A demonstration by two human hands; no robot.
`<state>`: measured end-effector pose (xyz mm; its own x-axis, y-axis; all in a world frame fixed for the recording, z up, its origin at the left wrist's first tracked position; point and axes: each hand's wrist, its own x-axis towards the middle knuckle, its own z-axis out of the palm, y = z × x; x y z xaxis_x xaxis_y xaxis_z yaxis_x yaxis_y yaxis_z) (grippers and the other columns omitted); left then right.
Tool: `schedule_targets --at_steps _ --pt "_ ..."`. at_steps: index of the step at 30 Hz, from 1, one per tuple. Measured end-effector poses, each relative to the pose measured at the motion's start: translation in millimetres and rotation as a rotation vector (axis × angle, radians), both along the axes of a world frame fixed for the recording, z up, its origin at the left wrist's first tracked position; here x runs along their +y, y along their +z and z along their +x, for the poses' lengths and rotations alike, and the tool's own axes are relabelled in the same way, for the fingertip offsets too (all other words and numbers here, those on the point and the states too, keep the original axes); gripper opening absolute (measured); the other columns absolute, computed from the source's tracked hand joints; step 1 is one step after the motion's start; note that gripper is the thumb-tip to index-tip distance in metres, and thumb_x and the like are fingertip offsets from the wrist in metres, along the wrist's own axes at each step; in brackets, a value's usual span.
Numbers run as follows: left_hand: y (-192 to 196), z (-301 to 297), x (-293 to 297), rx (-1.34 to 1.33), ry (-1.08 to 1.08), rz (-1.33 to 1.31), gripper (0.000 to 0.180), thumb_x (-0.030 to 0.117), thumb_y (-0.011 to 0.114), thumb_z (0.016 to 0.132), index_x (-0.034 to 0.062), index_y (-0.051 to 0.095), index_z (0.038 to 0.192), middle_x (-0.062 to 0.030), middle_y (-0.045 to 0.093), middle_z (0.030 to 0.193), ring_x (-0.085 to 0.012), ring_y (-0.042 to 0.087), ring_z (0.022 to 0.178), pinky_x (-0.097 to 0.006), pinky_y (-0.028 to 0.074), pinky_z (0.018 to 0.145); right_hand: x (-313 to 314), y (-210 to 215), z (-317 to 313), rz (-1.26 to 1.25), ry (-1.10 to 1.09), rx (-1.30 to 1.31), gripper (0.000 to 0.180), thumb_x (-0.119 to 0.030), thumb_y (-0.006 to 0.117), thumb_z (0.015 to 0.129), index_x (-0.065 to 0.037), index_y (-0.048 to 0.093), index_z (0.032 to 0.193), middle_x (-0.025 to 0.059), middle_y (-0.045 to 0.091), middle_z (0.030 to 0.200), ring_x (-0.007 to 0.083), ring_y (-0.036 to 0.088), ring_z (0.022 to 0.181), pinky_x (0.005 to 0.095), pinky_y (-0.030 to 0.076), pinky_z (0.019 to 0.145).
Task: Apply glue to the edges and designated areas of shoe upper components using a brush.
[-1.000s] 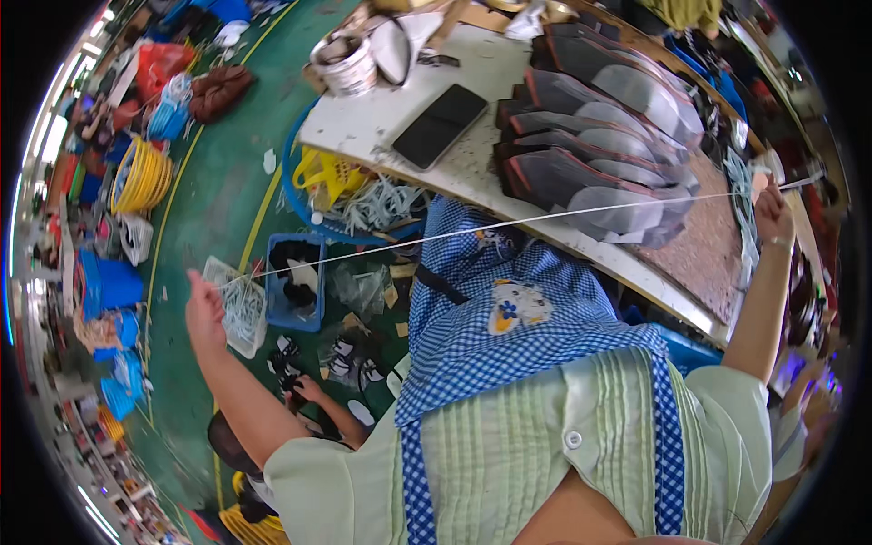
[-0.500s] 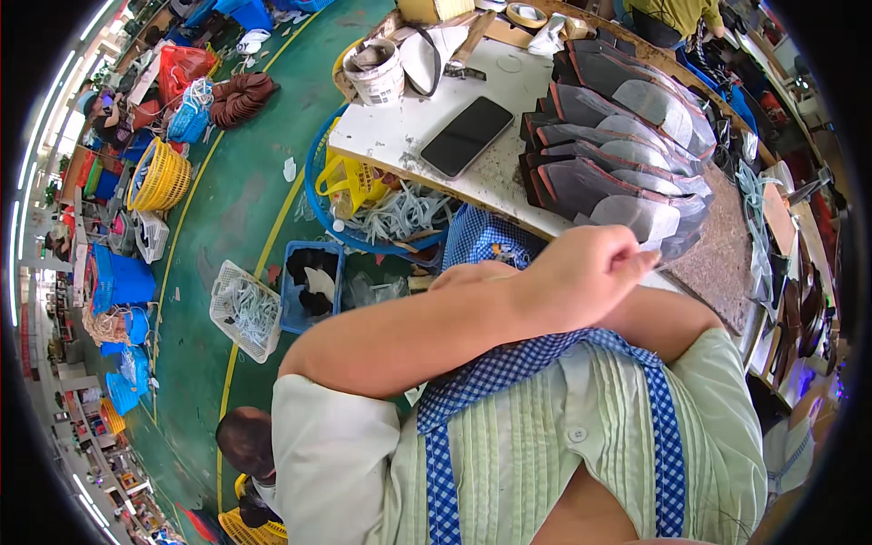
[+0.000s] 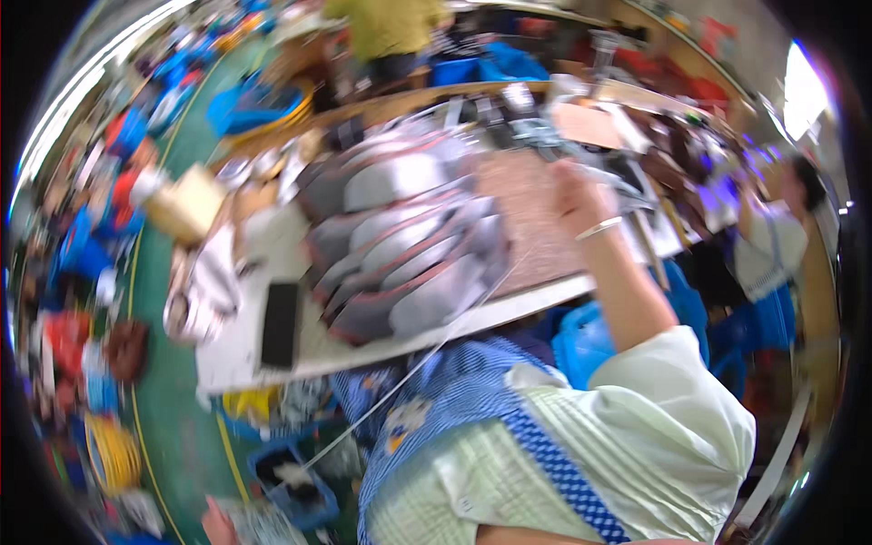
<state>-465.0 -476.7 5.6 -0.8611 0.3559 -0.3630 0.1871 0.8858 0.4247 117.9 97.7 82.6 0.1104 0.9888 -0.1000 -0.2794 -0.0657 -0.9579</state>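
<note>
My right hand (image 3: pixel 579 195), with a pale bangle at its wrist, is raised over the right part of the table. Its fingers look closed, though blurred. A thin white thread (image 3: pixel 420 361) runs straight from near this hand, past my apron, down to the lower left. My left hand (image 3: pixel 218 524) is cut by the bottom edge, out at the lower left and in line with the thread; its fingers are smeared but seem pinched. Between the hands, on the table, lies a fanned stack of grey shoe-upper pieces (image 3: pixel 404 238) with reddish edges.
A black phone (image 3: pixel 280 324) lies on the white table (image 3: pixel 238 359) left of the stack. A brown board (image 3: pixel 527 204) is on its right. Below stand a blue crate (image 3: pixel 304 518) and a blue chair (image 3: pixel 581 341). Co-workers are at the far side (image 3: pixel 386 27) and right (image 3: pixel 772 232).
My arms, crossed in front of me before, are now spread wide, right hand to the right and left hand to the lower left. The thread shows stretched out. My view has turned right.
</note>
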Motion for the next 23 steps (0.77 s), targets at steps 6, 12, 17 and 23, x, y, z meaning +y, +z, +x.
schedule_targets --at_steps 6,12,17,23 --pt "45 90 189 1.324 -0.634 -0.261 0.037 0.028 0.04 0.095 -0.0036 0.059 0.094 -0.0179 0.059 0.103 -0.0287 0.058 0.091 -0.034 0.046 0.074 -134 -27 -119 -0.438 0.949 0.091 0.019 -0.02 0.047 0.091 -0.007 0.059 0.082 -0.0041 0.041 0.053 0.0062 0.031 0.041 0.0239 0.023 0.037" --pt "127 302 377 -0.491 -1.088 0.613 0.038 0.025 0.042 0.096 -0.0029 0.045 0.122 -0.0129 0.056 0.113 -0.0204 0.055 0.102 -0.029 0.041 0.09 -200 -44 -199 0.38 1.691 -0.175 0.025 -0.022 0.049 0.089 -0.005 0.065 0.081 0.006 0.062 0.071 0.0154 0.058 0.065 0.0304 0.046 0.062" --pt "133 326 372 -1.213 -0.603 0.763 0.022 0.016 0.047 0.091 0.0022 0.05 0.074 -0.001 0.045 0.062 -0.0078 0.041 0.052 -0.022 0.03 0.046 -203 -87 -225 1.103 1.357 -0.007 0.035 -0.018 0.068 0.075 -0.002 0.059 0.104 0.0146 0.061 0.103 0.0247 0.057 0.097 0.0363 0.045 0.083" --pt "111 223 255 -1.028 -0.634 0.814 0.038 0.016 0.055 0.077 0.0086 0.032 0.048 -0.0022 0.031 0.046 -0.0118 0.025 0.039 -0.025 0.016 0.035 -15 7 -54 0.028 0.901 0.871 0.052 -0.03 0.047 0.09 0.004 0.037 0.128 0.0176 0.049 0.125 0.0277 0.047 0.117 0.0446 0.037 0.098"
